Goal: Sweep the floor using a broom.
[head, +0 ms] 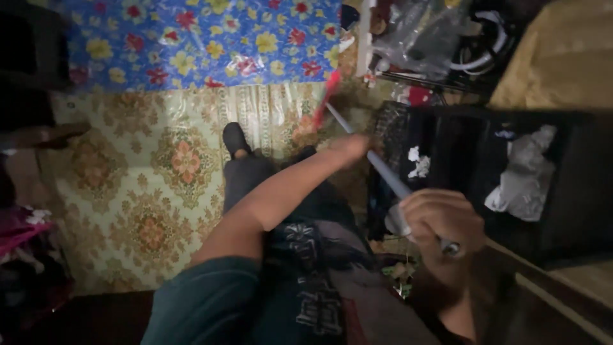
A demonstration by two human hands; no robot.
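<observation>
Pole: grey pole with a red far end, slanting from near right to far centre, above the floor.
Right hand: fist closed around the pole's near end.
Left hand: on the pole farther along; grip blurred, cannot tell.
Bin: black bin, right of the pole, holding crumpled white paper.
Floor: patterned carpet; floral sheet beyond.
</observation>
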